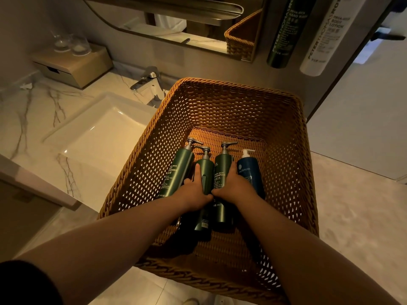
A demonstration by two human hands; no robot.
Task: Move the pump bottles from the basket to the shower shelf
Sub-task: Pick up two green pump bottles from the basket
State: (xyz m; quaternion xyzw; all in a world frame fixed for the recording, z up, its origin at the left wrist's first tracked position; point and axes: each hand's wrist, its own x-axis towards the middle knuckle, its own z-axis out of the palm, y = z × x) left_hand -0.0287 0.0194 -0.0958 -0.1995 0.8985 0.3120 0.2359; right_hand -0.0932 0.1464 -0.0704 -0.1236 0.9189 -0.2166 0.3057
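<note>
Forearms (132, 230) reach from the near edge into the wicker basket (242, 111); left hand (195, 191) grasps the short green bottle (207, 167), right hand (234, 184) grasps the shampoo bottle (222, 166) — fingers curled round each body; cleanser bottle (176, 172) lies left, blue bottle (247, 172) right; all four lie flat, pumps pointing far. Probably rigid, smooth and weighty if full — hold at mid-body, not the pump neck. Sink (99, 133) far left.
</note>
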